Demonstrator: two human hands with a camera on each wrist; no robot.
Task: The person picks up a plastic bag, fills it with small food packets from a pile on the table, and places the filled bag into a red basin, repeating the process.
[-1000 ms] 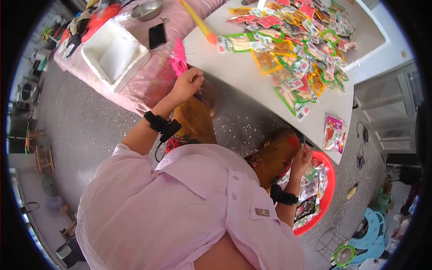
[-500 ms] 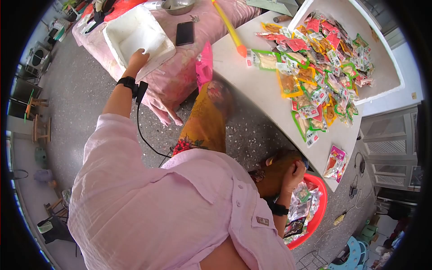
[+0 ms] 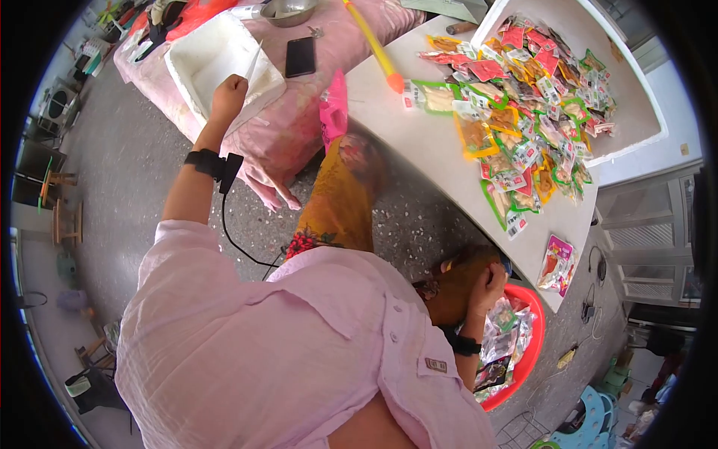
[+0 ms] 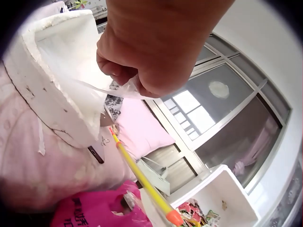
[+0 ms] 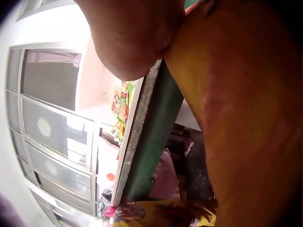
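Observation:
My left hand [image 3: 230, 97] is over the near edge of a white foam box [image 3: 196, 67] on the pink cover. In the left wrist view, the curled fingers of that hand [image 4: 147, 56] pinch thin translucent plastic [image 4: 97, 88], which stretches back into the box [image 4: 61, 94]. My right hand [image 3: 489, 287], loosely curled and apparently holding nothing, rests on the knee beside the table corner. The right wrist view has this hand [image 5: 137, 38] against the yellow-brown trouser leg [image 5: 227, 94]; its fingertips are hidden there.
Many colourful food packets [image 3: 523, 112] lie on the white table [image 3: 389, 120] and spill from a tilted foam box [image 3: 636, 112]. A red basin [image 3: 535, 337] of packets stands below. A phone [image 3: 301, 57], a metal bowl [image 3: 288, 12] and a pink bag [image 3: 333, 112] are nearby.
My left hand has moved from beside the pink bag to the foam box and taken hold of the translucent plastic. The right hand stays by the knee, while the head view has shifted.

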